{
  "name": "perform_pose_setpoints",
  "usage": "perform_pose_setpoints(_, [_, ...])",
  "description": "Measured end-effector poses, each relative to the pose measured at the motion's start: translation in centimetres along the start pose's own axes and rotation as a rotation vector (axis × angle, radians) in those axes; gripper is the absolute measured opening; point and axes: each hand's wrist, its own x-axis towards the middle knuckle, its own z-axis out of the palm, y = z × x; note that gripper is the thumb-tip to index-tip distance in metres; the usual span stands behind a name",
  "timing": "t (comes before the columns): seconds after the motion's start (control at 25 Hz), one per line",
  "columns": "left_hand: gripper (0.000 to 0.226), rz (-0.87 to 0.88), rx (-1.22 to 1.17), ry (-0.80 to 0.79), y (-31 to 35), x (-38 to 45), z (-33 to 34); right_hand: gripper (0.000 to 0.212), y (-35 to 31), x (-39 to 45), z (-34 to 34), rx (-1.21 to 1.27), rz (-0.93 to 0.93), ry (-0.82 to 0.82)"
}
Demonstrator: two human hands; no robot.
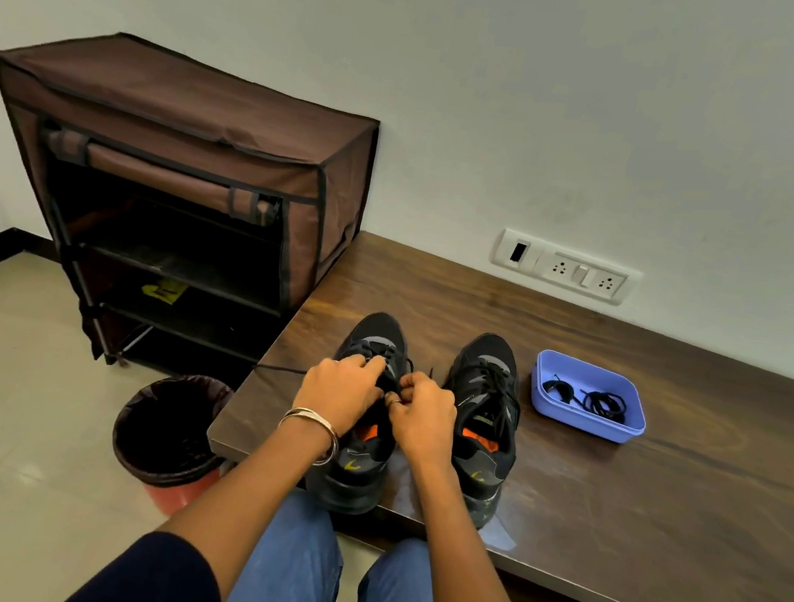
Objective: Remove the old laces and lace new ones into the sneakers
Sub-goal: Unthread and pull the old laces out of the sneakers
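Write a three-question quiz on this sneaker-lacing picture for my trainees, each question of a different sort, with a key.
1. True or false: both hands work at the left sneaker.
2. Where do the coiled spare laces lie? A) in the bin B) in the blue tray C) on the shoe rack
3. Fill in: a loose lace trails from the left sneaker toward the table's ____ edge.

Key
1. True: the left hand and right hand pinch lace over it; the right sneaker is untouched.
2. B, the blue tray.
3. Left, above the bin.
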Motion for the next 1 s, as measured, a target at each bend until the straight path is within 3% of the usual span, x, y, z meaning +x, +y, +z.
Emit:
perform_pose_setpoints(0.12, [0.031,0.111,0.126,-0.044,0.9,1.1,-0.7,0.021,0.2,-0.2,-0.1,-0.005,0.005,-0.008])
perform_pose_setpoints(0.2, [0.029,0.09,0.067,-0.031,0.7,1.4,-1.0,0.023,0.1,-0.2,-0.1,-0.033,0.0,-0.006])
perform_pose_setpoints(0.24, [0.026,-0.007,-0.038,-0.003,0.2,1.4,-0.9,0.023,0.0,-0.2,-0.2,-0.048,-0.012,-0.006])
perform_pose_setpoints(0.36, [0.026,-0.511,-0.585,0.174,-3.0,1.3,1.2,0.022,-0.4,-0.4,0.0,-0.14,-0.054,-0.014])
perform_pose_setpoints(0.48, [0.016,-0.589,-0.798,0.177,-3.1,0.9,1.1,0.023,-0.8,-1.1,0.2,-0.272,-0.105,0.007])
perform_pose_setpoints(0.56, [0.012,-0.517,-0.679,0.218,-1.4,0.3,-1.2,0.023,-0.8,-1.7,0.4,-0.283,-0.113,0.03])
perform_pose_setpoints(0.68, [0.013,-0.322,-0.281,0.318,-0.3,0.1,-1.8,0.022,-0.6,-2.1,0.6,-0.257,-0.113,0.003])
perform_pose_setpoints(0.84, [0.013,0.032,0.086,0.256,-1.4,0.1,0.0,0.025,-0.3,-2.4,0.6,-0.263,-0.106,-0.007])
perform_pose_setpoints(0.92, [0.013,0.066,0.109,0.346,-1.6,-0.1,0.8,0.028,-0.5,-2.4,0.5,-0.322,-0.118,-0.025])
perform_pose_setpoints(1.0, [0.011,0.025,-0.028,0.435,-1.5,0.0,1.2,0.027,-0.7,-2.3,0.5,-0.375,-0.129,-0.044])
